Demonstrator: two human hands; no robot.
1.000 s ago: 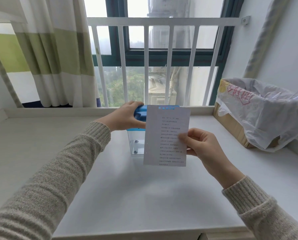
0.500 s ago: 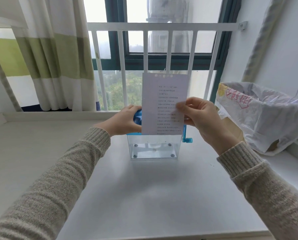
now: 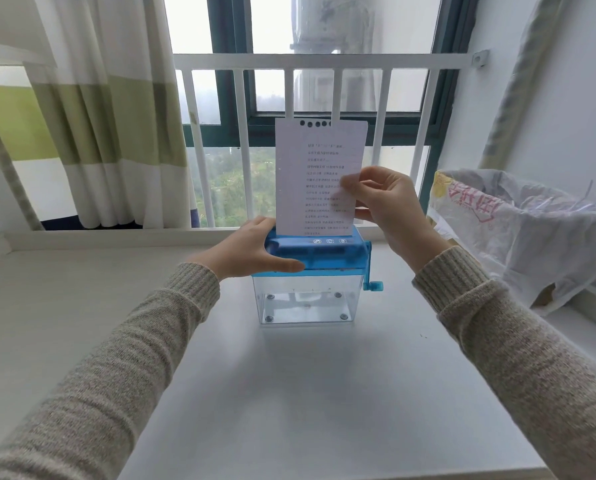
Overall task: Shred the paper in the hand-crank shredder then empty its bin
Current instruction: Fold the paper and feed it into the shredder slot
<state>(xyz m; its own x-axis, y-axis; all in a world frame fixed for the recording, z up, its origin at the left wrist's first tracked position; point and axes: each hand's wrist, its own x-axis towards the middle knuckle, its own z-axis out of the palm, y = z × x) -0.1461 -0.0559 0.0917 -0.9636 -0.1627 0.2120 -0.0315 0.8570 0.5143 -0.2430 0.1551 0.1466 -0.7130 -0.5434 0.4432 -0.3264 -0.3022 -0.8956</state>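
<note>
A small hand-crank shredder [image 3: 327,256] with a blue top stands on the white table [image 3: 289,393], its clear bin [image 3: 307,303] holding no shreds. A blue crank [image 3: 371,271] hangs on its right side. My left hand [image 3: 251,252] grips the left end of the blue top. My right hand [image 3: 388,202] pinches the right edge of a printed paper sheet [image 3: 319,178], which stands upright with its bottom edge at the slot in the blue top.
A cardboard box lined with a white plastic bag [image 3: 518,223] holding paper strips sits at the right, close to the crank. Behind the shredder run a white window railing [image 3: 324,60] and sill. A striped curtain [image 3: 116,109] hangs at the back left.
My right hand lifted the sheet from in front of the shredder to above it and lowered its bottom edge to the slot. My left hand kept its hold on the blue top.
</note>
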